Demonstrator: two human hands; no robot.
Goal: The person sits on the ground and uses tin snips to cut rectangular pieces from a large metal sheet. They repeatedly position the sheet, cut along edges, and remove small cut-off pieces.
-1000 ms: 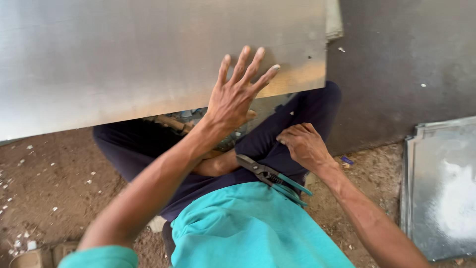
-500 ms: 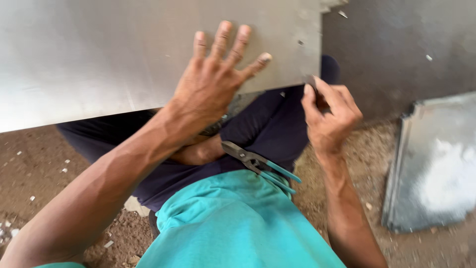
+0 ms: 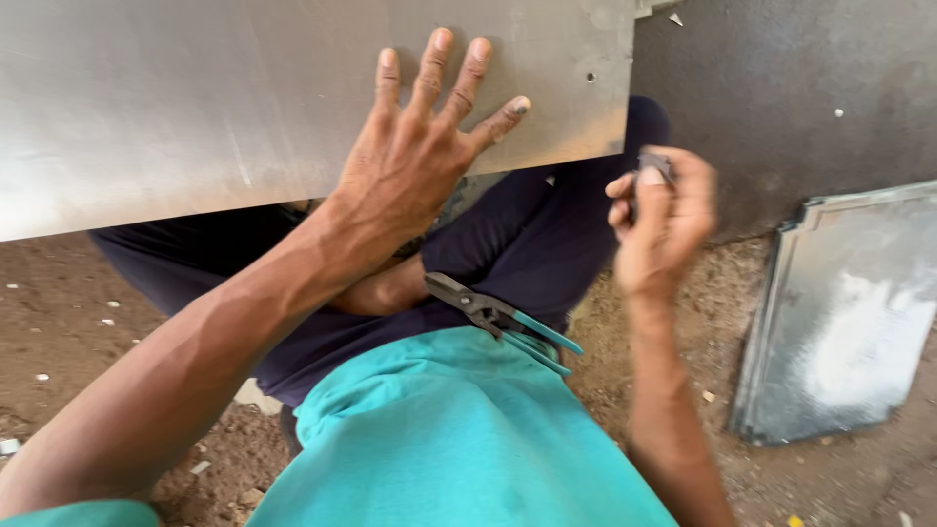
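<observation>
Left hand [image 3: 415,161] splayed flat on metal sheet [image 3: 195,98]

The metal sheet [image 3: 195,107] is dull silver-grey, with faint pale streaks and a warmer tan sheen near its lower right corner. The pliers [image 3: 498,320] have dark grey steel jaws and teal handles. The shirt [image 3: 459,439] is plain teal, the trousers [image 3: 527,234] dark navy. The floor [image 3: 59,332] is reddish-brown dirt dotted with small white chips. The metal panel [image 3: 839,322] lying on it is grey with a cloudy white patch. The small piece [image 3: 652,166] in the right hand's fingers [image 3: 644,185] is dark grey.
</observation>
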